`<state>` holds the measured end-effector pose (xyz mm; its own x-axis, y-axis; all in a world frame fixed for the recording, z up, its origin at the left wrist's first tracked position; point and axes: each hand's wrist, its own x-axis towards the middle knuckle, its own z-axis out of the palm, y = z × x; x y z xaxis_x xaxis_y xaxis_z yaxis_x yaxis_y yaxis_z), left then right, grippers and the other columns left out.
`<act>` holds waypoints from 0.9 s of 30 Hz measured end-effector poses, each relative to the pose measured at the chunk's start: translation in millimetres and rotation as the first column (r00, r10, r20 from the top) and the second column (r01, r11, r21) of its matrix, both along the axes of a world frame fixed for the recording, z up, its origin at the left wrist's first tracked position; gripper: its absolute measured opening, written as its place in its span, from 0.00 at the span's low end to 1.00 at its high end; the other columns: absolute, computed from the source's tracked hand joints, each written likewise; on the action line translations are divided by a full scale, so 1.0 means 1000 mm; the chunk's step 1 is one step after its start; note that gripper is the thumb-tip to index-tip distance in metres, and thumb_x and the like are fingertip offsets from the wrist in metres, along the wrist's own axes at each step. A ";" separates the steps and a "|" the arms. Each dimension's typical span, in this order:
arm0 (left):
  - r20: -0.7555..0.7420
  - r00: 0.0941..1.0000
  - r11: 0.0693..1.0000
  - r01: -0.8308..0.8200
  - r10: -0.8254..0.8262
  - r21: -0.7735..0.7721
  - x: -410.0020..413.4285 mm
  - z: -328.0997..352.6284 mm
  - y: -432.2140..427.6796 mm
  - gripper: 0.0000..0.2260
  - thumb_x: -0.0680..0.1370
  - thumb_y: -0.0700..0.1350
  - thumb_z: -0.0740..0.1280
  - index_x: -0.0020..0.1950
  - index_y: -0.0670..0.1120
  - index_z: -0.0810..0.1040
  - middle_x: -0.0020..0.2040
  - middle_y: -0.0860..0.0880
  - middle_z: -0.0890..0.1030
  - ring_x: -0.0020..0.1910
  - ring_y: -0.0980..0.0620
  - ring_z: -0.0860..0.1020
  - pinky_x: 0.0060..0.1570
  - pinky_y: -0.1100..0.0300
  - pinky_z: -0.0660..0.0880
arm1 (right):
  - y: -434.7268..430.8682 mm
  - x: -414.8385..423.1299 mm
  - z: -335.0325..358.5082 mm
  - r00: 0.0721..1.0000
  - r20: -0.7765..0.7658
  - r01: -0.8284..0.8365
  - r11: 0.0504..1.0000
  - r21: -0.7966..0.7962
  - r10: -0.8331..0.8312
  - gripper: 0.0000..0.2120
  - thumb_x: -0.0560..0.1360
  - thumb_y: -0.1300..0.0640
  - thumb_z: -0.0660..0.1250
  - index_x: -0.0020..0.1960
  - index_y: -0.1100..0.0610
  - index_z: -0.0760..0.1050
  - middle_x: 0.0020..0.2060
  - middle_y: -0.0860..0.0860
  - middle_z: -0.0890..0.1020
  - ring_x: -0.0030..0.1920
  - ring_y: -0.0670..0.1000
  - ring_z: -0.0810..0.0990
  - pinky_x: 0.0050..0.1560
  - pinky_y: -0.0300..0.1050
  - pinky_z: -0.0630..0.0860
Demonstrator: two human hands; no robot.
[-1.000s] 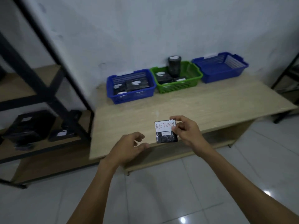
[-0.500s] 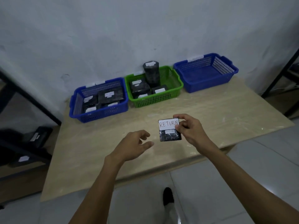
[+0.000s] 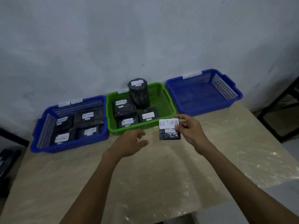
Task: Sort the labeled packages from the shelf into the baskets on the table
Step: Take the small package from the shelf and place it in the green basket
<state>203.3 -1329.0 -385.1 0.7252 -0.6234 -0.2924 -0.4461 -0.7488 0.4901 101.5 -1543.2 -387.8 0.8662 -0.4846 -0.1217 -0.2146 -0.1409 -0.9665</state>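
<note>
- Pinching RETURN package [image 3: 169,130] by its right edge with right hand [image 3: 189,131]; label-up, presumably for reading
- Holding nothing in left hand [image 3: 129,143], fingers slack, just left of the grip; likely on standby
- Hovering just short of green basket [image 3: 140,127], ahead-left of the grip; probably the destination, labels inside seeming to match

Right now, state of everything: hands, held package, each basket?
RETURN package, held above the table, label facing the camera.
Right hand, grip pinching the package's right edge.
Left hand, open, holding nothing.
Left blue basket, holds labelled packages lying flat.
Green basket, holds flat packages and one upright cylinder.
Right blue basket, no packages inside.
</note>
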 end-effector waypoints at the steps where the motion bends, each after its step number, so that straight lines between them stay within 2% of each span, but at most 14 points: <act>1: 0.018 1.000 1.000 -0.009 0.008 0.027 0.007 0.001 -0.006 0.19 0.75 0.58 0.67 0.63 0.51 0.74 0.56 0.52 0.78 0.48 0.55 0.76 0.48 0.59 0.73 | -0.008 0.012 -0.002 1.000 0.000 -0.030 1.000 0.001 0.030 0.14 0.76 0.71 0.63 0.58 0.59 0.75 0.30 0.62 0.77 0.31 0.57 0.75 0.39 0.40 0.74; 2: 0.032 0.999 0.999 -0.025 0.024 0.032 0.014 0.002 -0.013 0.19 0.76 0.58 0.67 0.63 0.50 0.74 0.56 0.52 0.78 0.48 0.56 0.75 0.47 0.60 0.71 | -0.017 0.025 -0.001 0.999 -0.003 -0.052 0.999 0.002 0.052 0.14 0.75 0.70 0.64 0.58 0.57 0.75 0.35 0.71 0.76 0.34 0.65 0.73 0.40 0.44 0.73; 3: 0.043 0.998 0.999 -0.039 0.038 0.025 0.022 0.002 -0.021 0.19 0.76 0.56 0.67 0.63 0.48 0.74 0.56 0.51 0.79 0.48 0.55 0.75 0.46 0.61 0.71 | -0.027 0.039 -0.001 0.998 -0.013 -0.063 0.998 -0.007 0.063 0.14 0.75 0.69 0.64 0.57 0.55 0.76 0.37 0.73 0.74 0.33 0.66 0.72 0.39 0.44 0.72; 5: 0.043 0.996 0.997 -0.073 0.073 0.007 0.036 0.001 -0.036 0.19 0.76 0.54 0.68 0.63 0.47 0.75 0.57 0.49 0.80 0.50 0.54 0.77 0.49 0.61 0.73 | -0.047 0.062 -0.001 0.993 -0.034 -0.111 0.991 -0.071 0.109 0.14 0.76 0.68 0.65 0.59 0.57 0.75 0.30 0.67 0.72 0.27 0.54 0.70 0.31 0.42 0.70; 6: 0.032 0.995 0.995 -0.095 0.095 0.005 0.043 0.001 -0.044 0.19 0.75 0.54 0.69 0.63 0.47 0.76 0.57 0.49 0.80 0.52 0.53 0.78 0.51 0.60 0.74 | -0.056 0.075 -0.001 0.992 -0.039 -0.125 0.988 -0.092 0.121 0.14 0.76 0.68 0.65 0.60 0.58 0.75 0.30 0.65 0.73 0.27 0.53 0.72 0.29 0.44 0.71; 8: 0.020 0.992 0.992 -0.124 0.124 -0.003 0.059 -0.005 -0.057 0.18 0.75 0.54 0.70 0.61 0.48 0.77 0.56 0.49 0.81 0.53 0.51 0.79 0.54 0.57 0.76 | -0.072 0.100 -0.004 0.993 -0.045 -0.111 0.987 -0.119 0.106 0.14 0.76 0.68 0.64 0.60 0.58 0.74 0.35 0.60 0.80 0.33 0.56 0.79 0.33 0.45 0.77; 10: -0.001 0.990 0.989 -0.144 0.145 -0.039 0.073 -0.013 -0.070 0.17 0.75 0.53 0.70 0.61 0.48 0.77 0.56 0.49 0.81 0.54 0.50 0.80 0.55 0.54 0.76 | -0.084 0.125 -0.010 0.993 -0.055 -0.110 0.981 -0.157 0.102 0.15 0.76 0.69 0.63 0.61 0.59 0.73 0.36 0.53 0.79 0.32 0.46 0.77 0.28 0.33 0.75; 11: -0.029 0.987 0.985 -0.162 0.161 -0.060 0.078 -0.017 -0.076 0.18 0.75 0.53 0.70 0.62 0.48 0.77 0.57 0.49 0.81 0.55 0.51 0.80 0.56 0.53 0.77 | -0.089 0.137 -0.014 0.993 -0.055 -0.114 0.976 -0.186 0.106 0.16 0.76 0.69 0.63 0.62 0.59 0.72 0.37 0.52 0.78 0.32 0.44 0.75 0.27 0.31 0.73; 14: -0.074 0.980 0.977 -0.189 0.182 -0.098 0.094 -0.038 -0.089 0.19 0.76 0.53 0.69 0.64 0.46 0.76 0.59 0.47 0.81 0.56 0.51 0.79 0.56 0.52 0.76 | -0.097 0.175 -0.028 0.988 -0.088 -0.146 0.944 -0.295 0.126 0.17 0.76 0.67 0.63 0.63 0.56 0.71 0.40 0.53 0.79 0.33 0.45 0.75 0.26 0.31 0.72; 16: -0.092 0.980 0.975 -0.189 0.179 -0.113 0.103 -0.055 -0.097 0.16 0.76 0.52 0.69 0.61 0.46 0.78 0.56 0.49 0.81 0.53 0.51 0.79 0.53 0.55 0.76 | -0.101 0.198 -0.036 0.982 -0.115 -0.182 0.905 -0.384 0.148 0.17 0.76 0.67 0.63 0.63 0.56 0.72 0.43 0.56 0.81 0.35 0.48 0.78 0.30 0.36 0.76; 18: -0.111 0.984 0.981 -0.154 0.141 -0.121 0.111 -0.067 -0.104 0.13 0.75 0.53 0.70 0.55 0.47 0.79 0.50 0.50 0.81 0.48 0.52 0.80 0.48 0.56 0.76 | -0.102 0.219 -0.046 0.979 -0.146 -0.199 0.845 -0.496 0.145 0.18 0.74 0.66 0.65 0.63 0.58 0.71 0.50 0.59 0.82 0.43 0.55 0.81 0.40 0.47 0.79; 21: -0.151 0.984 0.981 -0.122 0.099 -0.151 0.119 -0.081 -0.109 0.13 0.71 0.54 0.73 0.49 0.47 0.80 0.44 0.51 0.81 0.43 0.53 0.79 0.44 0.53 0.78 | -0.100 0.249 -0.061 0.956 -0.229 -0.289 0.715 -0.637 0.183 0.18 0.73 0.63 0.66 0.62 0.58 0.70 0.51 0.60 0.82 0.46 0.60 0.80 0.51 0.54 0.75; 23: -0.207 0.972 0.975 -0.144 0.107 -0.170 0.121 -0.091 -0.112 0.15 0.67 0.56 0.75 0.47 0.49 0.80 0.42 0.53 0.81 0.41 0.55 0.79 0.43 0.53 0.78 | -0.101 0.265 -0.069 0.920 -0.337 -0.386 0.601 -0.700 0.199 0.19 0.72 0.62 0.66 0.62 0.58 0.70 0.51 0.60 0.82 0.47 0.61 0.79 0.54 0.52 0.70; 27: -0.246 0.966 0.980 -0.120 0.077 -0.161 0.123 -0.106 -0.117 0.16 0.66 0.58 0.75 0.47 0.49 0.79 0.42 0.53 0.80 0.42 0.54 0.79 0.43 0.52 0.78 | -0.100 0.291 -0.078 0.874 -0.447 -0.486 0.385 -0.784 0.194 0.20 0.71 0.59 0.67 0.61 0.60 0.69 0.48 0.59 0.81 0.46 0.60 0.79 0.51 0.48 0.63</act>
